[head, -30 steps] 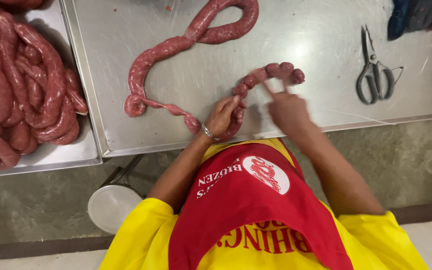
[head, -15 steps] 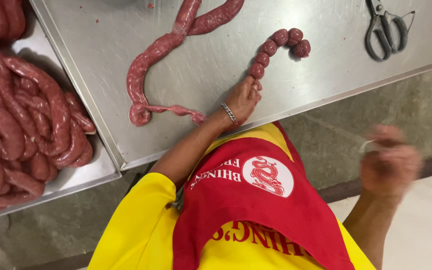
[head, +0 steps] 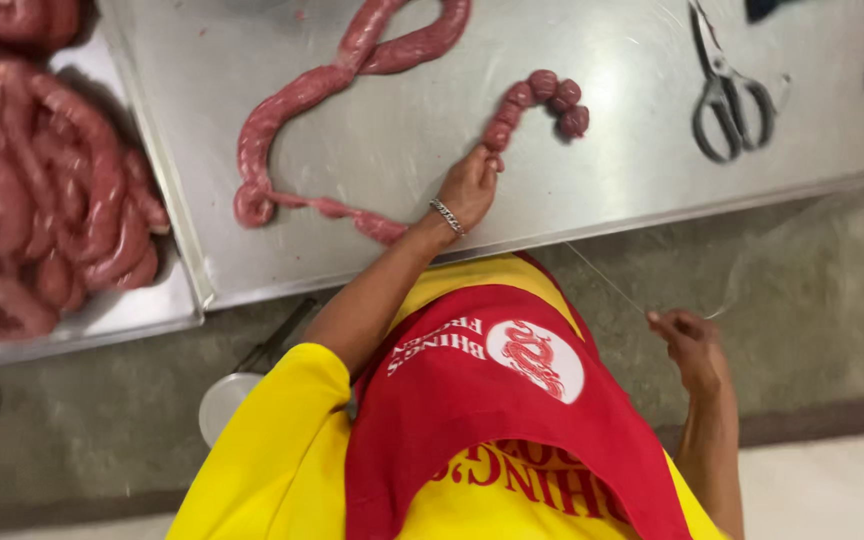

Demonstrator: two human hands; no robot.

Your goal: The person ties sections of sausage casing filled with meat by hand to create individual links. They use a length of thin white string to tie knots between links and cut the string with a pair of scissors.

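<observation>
Sausage rope (head: 352, 60) on steel table (head: 612, 180), left fingers (head: 487, 165) pinching it, right fingers (head: 664, 322) pinching taut string (head: 602, 278).

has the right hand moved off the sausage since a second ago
Yes. The right hand has pulled back off the steel table, toward the body, holding a thin string.
</observation>
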